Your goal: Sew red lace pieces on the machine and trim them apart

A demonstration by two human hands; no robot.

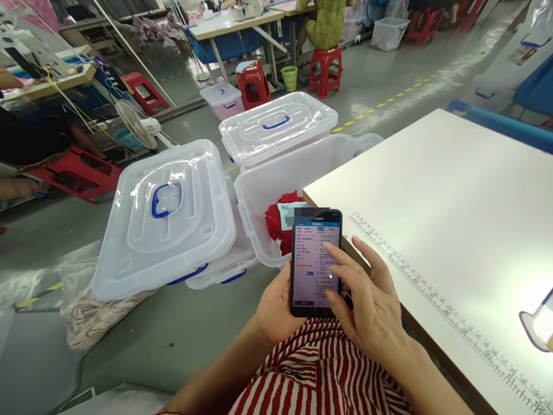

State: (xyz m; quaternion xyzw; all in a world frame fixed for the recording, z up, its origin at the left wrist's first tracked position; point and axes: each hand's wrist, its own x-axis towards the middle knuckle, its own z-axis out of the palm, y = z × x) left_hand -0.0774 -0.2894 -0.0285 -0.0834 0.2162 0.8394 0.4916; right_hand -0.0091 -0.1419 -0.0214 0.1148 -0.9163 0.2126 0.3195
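A black smartphone [315,265] with a lit screen of text lists rests in my left hand [276,302], which grips it from below and the left side. Over the right part of the screen hovers my right hand [367,297], fingers spread and bent; whether a fingertip touches the glass I cannot tell. Just beyond the phone, a clear plastic bin [268,178] without its lid holds red fabric [274,218]. A pale paper slip [285,214] with printed codes lies on that fabric, partly covered by the phone.
A white table [432,190] with a printed ruler scale is at my right. Lidded clear bins [181,230] [276,124] stand left and behind. Farther back are a fan [136,124], red stools [325,72], sewing tables [237,24] and a seated person [328,23].
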